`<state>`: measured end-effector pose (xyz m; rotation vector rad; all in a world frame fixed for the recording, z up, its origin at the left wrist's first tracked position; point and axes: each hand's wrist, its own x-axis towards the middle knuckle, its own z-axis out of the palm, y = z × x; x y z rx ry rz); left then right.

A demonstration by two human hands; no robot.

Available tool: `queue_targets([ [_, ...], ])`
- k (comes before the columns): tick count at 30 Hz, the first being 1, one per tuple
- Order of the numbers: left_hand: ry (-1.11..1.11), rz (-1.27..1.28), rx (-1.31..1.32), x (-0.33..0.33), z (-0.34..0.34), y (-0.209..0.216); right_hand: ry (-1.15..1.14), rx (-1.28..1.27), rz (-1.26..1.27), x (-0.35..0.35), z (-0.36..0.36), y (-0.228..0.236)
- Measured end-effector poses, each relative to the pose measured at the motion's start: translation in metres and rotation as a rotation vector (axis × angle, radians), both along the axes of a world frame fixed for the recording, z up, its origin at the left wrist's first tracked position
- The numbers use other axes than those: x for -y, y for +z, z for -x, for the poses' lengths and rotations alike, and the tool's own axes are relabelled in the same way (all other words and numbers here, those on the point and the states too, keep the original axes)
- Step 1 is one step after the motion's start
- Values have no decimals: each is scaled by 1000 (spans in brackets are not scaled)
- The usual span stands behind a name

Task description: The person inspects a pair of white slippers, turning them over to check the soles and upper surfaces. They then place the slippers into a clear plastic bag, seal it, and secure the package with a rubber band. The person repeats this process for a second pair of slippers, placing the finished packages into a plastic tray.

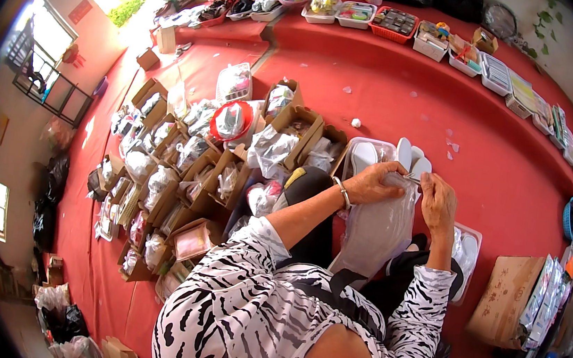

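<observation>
A frosted clear plastic bag hangs down over my lap, apparently a flat stack or sheet of them. My left hand, with a metal bangle at the wrist, is closed on its top edge. Fingers of my right hand pinch at the bag's upper right corner. Something small and shiny shows between the two hands, too small to name. Just beyond them, white slipper-like soles stand in a white tray. By my right knee sits another white tray with white pieces in it.
Many open cardboard boxes with bagged goods crowd the red floor to my left, a red bowl among them. Filled baskets line a raised red step at the back. At the right stands a brown carton.
</observation>
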<state>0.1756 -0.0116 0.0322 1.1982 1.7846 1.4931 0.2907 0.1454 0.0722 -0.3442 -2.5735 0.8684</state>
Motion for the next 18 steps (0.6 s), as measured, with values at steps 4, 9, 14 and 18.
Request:
queue_targets([
  [4, -81, -17, 48, -6, -6, 13, -27, 40, 251, 1, 5, -10],
  [9, -107, 23, 53, -12, -3, 15, -25, 11, 431, -4, 8, -22],
  [14, -120, 0, 254, -3, 1, 3, -56, 103, 695, -8, 2, -5],
  [18, -125, -90, 346, -1, -2, 5, -81, -59, 572, 6, 5, -37],
])
